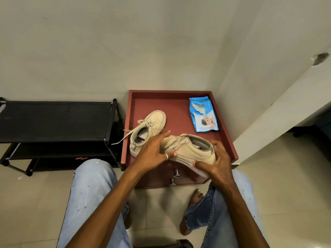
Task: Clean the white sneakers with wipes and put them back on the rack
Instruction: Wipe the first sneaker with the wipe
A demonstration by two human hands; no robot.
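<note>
While you are facing the black rack [53, 119] and red cabinet [179, 104] | your left hand [154, 151] is clasping the held sneaker [189, 149] at its toe, right hand [218, 161] curling round its heel, over the cabinet's front | second sneaker [150, 126] is crowding just behind | wipes pack [203, 114] is lying back-right.

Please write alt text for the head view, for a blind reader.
A seated person's left hand and right hand hold a white lace-up sneaker at the front edge of a red-brown, rimmed wooden cabinet top. A second white sneaker and a blue plastic pack of wipes lie on it; a black fabric shoe rack stands to its left.
</note>
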